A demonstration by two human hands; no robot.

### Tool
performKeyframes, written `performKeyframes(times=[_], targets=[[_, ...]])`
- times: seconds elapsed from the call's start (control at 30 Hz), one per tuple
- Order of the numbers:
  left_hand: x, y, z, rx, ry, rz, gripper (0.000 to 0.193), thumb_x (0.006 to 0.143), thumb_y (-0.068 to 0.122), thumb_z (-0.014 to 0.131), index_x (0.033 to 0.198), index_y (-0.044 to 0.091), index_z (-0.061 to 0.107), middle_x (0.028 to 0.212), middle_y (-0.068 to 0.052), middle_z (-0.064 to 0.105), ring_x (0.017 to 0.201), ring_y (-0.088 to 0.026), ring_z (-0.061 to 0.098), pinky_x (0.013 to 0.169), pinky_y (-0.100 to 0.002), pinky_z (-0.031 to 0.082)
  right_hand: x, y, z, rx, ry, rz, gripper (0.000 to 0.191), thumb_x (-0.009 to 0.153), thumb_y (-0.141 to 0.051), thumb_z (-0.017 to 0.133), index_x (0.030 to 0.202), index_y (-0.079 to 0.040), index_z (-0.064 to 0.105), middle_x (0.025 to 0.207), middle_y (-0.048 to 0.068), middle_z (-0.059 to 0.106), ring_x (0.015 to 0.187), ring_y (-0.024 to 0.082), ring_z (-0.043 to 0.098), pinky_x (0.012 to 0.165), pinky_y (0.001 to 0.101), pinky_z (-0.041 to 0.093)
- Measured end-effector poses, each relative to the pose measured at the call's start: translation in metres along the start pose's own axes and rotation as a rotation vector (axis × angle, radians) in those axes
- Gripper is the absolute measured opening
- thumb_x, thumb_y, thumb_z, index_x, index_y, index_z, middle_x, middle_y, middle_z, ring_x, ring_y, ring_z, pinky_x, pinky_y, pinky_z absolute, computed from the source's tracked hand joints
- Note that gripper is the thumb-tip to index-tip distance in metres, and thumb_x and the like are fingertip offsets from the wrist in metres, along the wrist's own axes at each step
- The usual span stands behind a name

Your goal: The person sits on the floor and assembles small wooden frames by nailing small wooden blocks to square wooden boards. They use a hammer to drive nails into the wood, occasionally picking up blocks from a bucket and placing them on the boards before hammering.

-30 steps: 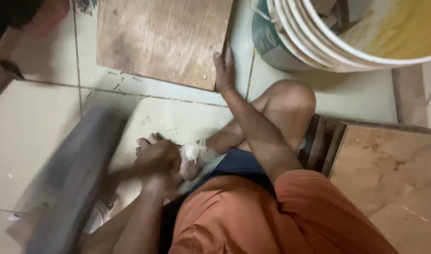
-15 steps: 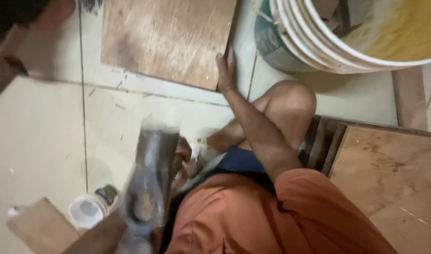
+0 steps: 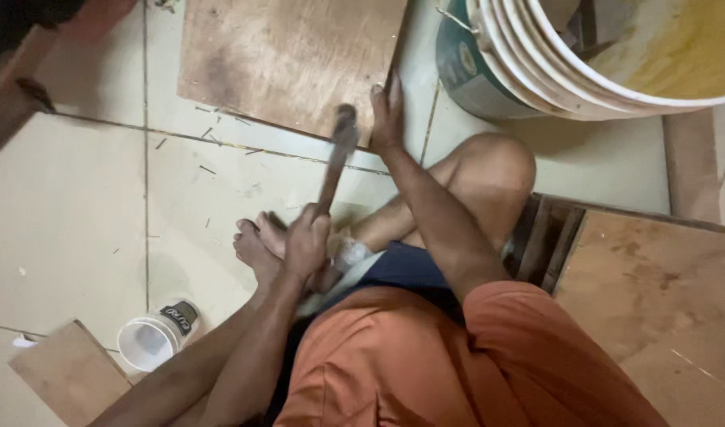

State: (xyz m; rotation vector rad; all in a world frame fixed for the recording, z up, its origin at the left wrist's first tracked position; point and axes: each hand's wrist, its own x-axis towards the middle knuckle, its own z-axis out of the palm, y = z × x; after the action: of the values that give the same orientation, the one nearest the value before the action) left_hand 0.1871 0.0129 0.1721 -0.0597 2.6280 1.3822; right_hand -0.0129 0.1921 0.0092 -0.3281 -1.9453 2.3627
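My left hand (image 3: 307,237) is closed around the wooden handle of a hammer (image 3: 336,162). The hammer's head is down at the near edge of a brown plywood board (image 3: 283,55) that lies flat on the tiled floor. My right hand (image 3: 386,111) rests flat on that same edge, fingers extended, just right of the hammer head. I sit on the floor in orange shorts with a bent knee (image 3: 493,170) and a bare foot (image 3: 255,245) under my left hand.
A stack of white buckets (image 3: 536,71) stands at the top right. A small white cup (image 3: 153,340) lies on its side near a piece of board (image 3: 70,372) at the lower left. More plywood (image 3: 655,292) lies on the right.
The hammer was raised and blurred close to the camera; it has swung down to the board's edge. My right hand has stayed on the board.
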Motion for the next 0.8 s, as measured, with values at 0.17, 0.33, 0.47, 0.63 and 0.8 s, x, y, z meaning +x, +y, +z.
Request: performKeyframes(times=[0.17,0.33,0.47,0.63,0.8], targets=[[-0.006,0.004,-0.002,0.015,-0.022,-0.116,0.047,0.109,0.043,0.041,0.107,0.002,0.064,0.085,-0.020,0.065,0.080,-0.039,0.064,0.074,-0.045,0.050,-0.010,-0.008,-0.003,-0.150,0.011,-0.090,0.065,0.107,-0.036,0.053,0.158,0.002,0.038,0.151,0.021,0.052,0.139,0.031,0.050,0.117,0.0410,0.041],[-0.021,0.003,-0.001,-0.141,0.113,-0.029,0.048,0.097,0.046,0.042,0.106,0.004,0.065,0.074,-0.017,0.065,0.066,-0.034,0.065,0.064,-0.044,0.051,-0.007,-0.004,-0.003,-0.063,0.005,-0.092,0.068,0.107,-0.036,0.056,0.158,0.003,0.034,0.153,0.022,0.050,0.141,0.031,0.047,0.119,0.0399,0.036],[-0.013,-0.026,0.016,-0.075,0.075,0.080,0.057,0.110,0.051,0.039,0.113,0.000,0.063,0.089,-0.014,0.066,0.081,-0.030,0.064,0.074,-0.043,0.051,-0.008,-0.003,0.002,0.091,0.006,-0.003,0.074,0.103,-0.037,0.058,0.158,0.003,0.031,0.154,0.023,0.046,0.138,0.031,0.047,0.116,0.0403,0.039],[-0.005,-0.047,0.019,-0.168,-0.042,-0.447,0.059,0.104,0.054,0.039,0.106,0.003,0.068,0.073,-0.020,0.062,0.070,-0.034,0.062,0.069,-0.047,0.051,-0.014,-0.028,0.003,-0.017,0.030,-0.011,0.071,0.106,-0.039,0.055,0.159,0.002,0.032,0.157,0.022,0.044,0.145,0.031,0.043,0.120,0.0405,0.036],[0.008,-0.048,-0.010,0.059,0.233,-0.254,0.055,0.106,0.050,0.047,0.116,0.001,0.069,0.099,-0.024,0.071,0.091,-0.037,0.067,0.084,-0.048,0.052,-0.024,-0.069,0.003,-0.140,-0.049,0.019,0.071,0.103,-0.044,0.053,0.158,-0.001,0.038,0.150,0.021,0.055,0.138,0.031,0.051,0.117,0.0398,0.038]])
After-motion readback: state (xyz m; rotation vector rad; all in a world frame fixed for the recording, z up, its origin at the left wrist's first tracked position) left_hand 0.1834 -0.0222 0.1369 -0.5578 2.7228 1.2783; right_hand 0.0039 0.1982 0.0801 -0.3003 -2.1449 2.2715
